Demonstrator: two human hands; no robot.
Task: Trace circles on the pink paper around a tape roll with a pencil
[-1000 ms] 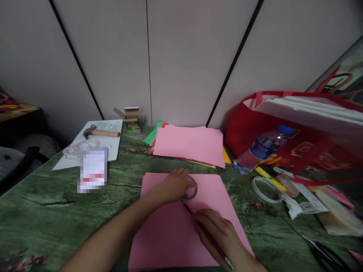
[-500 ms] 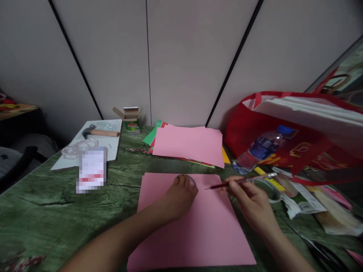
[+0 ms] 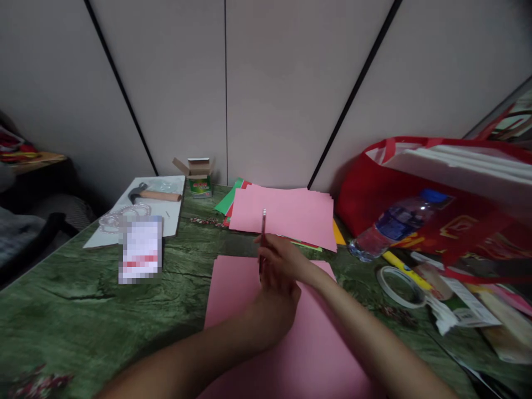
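Observation:
My right hand (image 3: 282, 257) is closed around a pencil (image 3: 263, 230), which stands nearly upright with its silver eraser end at the top. Its lower end reaches down beside my left hand (image 3: 276, 307), at the upper part of a pink paper sheet (image 3: 224, 288). The left hand bends down over the sheet, fingers closed and mostly hidden behind the right one. A round object with a thin grey rim showed under it a moment ago; now that is covered. More pink sheets lie beneath the top one.
Beyond lies a stack of coloured paper (image 3: 286, 213). On the left are a phone-like blurred item (image 3: 141, 252), a hammer (image 3: 160, 195) and a small open box (image 3: 200, 184). To the right are a tape roll (image 3: 384, 285), a water bottle (image 3: 394, 224), scissors (image 3: 477, 377) and a red bag (image 3: 357, 183).
My right hand has swung left with the pencil and turned it from nearly flat to upright, meeting my left hand. The left hand stays over the paper. The view has shifted slightly.

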